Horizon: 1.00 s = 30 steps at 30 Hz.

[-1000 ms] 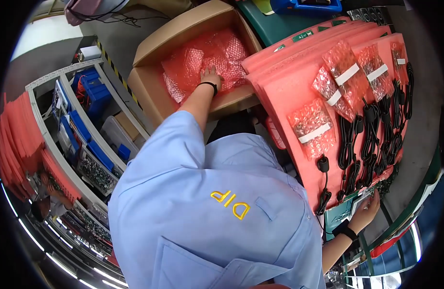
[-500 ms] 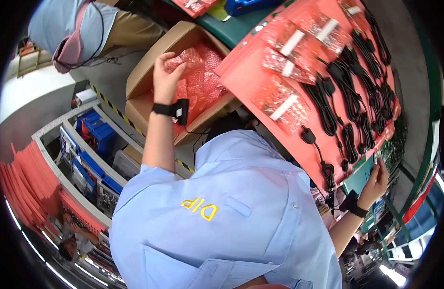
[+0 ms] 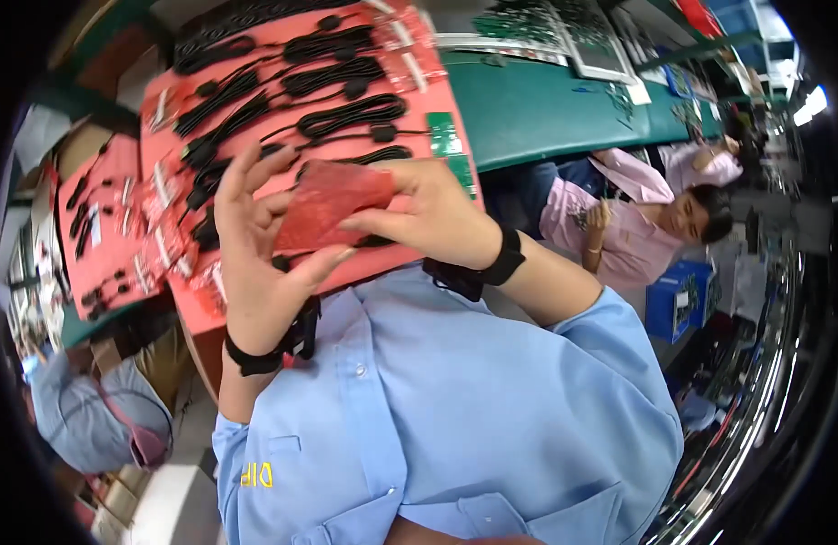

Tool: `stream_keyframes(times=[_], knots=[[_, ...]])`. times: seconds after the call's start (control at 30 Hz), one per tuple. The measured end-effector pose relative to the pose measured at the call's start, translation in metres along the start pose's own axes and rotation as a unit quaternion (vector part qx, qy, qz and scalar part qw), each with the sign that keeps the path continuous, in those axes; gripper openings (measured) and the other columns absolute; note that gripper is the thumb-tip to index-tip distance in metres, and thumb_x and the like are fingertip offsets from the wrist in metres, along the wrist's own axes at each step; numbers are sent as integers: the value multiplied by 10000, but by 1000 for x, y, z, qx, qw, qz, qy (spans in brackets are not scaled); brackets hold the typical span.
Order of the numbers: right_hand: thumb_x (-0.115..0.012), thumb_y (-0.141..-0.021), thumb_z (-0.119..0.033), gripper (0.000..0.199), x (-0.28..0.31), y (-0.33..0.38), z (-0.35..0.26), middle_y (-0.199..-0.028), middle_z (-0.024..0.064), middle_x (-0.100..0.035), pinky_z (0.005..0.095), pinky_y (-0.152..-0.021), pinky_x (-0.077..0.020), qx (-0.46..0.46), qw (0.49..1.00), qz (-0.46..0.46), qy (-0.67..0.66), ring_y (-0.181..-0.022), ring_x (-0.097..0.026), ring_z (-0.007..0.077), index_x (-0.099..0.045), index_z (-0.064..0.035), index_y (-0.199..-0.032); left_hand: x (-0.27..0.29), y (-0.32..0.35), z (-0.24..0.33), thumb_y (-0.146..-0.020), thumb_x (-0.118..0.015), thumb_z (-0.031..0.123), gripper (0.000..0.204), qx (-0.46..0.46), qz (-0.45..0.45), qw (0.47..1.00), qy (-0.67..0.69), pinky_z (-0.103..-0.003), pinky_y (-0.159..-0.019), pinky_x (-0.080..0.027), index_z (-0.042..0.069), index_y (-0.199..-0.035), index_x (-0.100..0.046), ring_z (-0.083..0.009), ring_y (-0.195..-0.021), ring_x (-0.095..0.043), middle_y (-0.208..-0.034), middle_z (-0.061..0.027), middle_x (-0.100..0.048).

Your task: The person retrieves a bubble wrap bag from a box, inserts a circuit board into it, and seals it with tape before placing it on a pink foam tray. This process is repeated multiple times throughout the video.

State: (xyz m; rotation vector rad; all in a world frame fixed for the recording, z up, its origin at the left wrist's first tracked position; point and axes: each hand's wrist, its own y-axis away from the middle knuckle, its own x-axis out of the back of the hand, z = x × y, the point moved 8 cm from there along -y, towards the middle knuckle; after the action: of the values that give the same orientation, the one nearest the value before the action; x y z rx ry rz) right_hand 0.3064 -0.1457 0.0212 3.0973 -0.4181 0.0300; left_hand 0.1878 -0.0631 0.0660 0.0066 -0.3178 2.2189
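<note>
My left hand point(image 3: 255, 245) and my right hand point(image 3: 428, 213) hold one red bubble-wrap bag point(image 3: 332, 202) between them, close in front of my chest. The left fingers spread behind its left edge and the thumb presses from below. The right fingers pinch its right side. Both wrists carry black bands. Behind the bag lies a pink foam sheet point(image 3: 255, 68) with several coiled black cables point(image 3: 337, 82) and small bagged parts on it.
A second pink sheet point(image 3: 96, 227) with cables lies to the left. A green bench top point(image 3: 546, 109) runs to the right, with circuit boards at the back. A person in pink point(image 3: 637, 227) sits at the right, another in blue with a pink cap point(image 3: 101, 418) at lower left.
My left hand left the cardboard box of red bags and came up with one bag. My right hand rose from the bench edge to grasp it. The view swung round to the pink sheet.
</note>
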Motion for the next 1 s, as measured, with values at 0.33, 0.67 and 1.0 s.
stream_keyframes(times=[0.33, 0.67, 1.0], knots=[[-755, -741, -302, 462, 156, -17, 76, -850, 158, -645, 395, -756, -493, 149, 822, 176, 521, -819, -622, 309, -597, -4, -1056, -41, -54, -67, -859, -600, 9, 333, 207, 6, 965, 159, -315, -936, -441, -12, -1185, -536, -171, -1043, -577, -1153, -92, -601], [-738, -728, -237, 397, 173, -42, 62, -930, 175, -634, 412, -811, -480, -13, 937, 49, 346, -930, -612, 316, -597, -13, -1024, -53, -40, -90, -908, -547, 86, 317, 260, 62, 915, 303, -335, -979, -428, -2, -1211, -516, -193, -1080, -569, -1206, -97, -569], [-641, -865, -181, 327, 138, -81, -23, -815, 30, -656, 221, -580, -473, 7, 983, -20, 184, -676, -591, 79, -593, 0, -1133, -148, -35, -150, -919, -467, 113, 233, 412, -31, 806, 425, -360, -928, -473, -13, -1081, -577, -234, -1027, -606, -1096, -130, -628]])
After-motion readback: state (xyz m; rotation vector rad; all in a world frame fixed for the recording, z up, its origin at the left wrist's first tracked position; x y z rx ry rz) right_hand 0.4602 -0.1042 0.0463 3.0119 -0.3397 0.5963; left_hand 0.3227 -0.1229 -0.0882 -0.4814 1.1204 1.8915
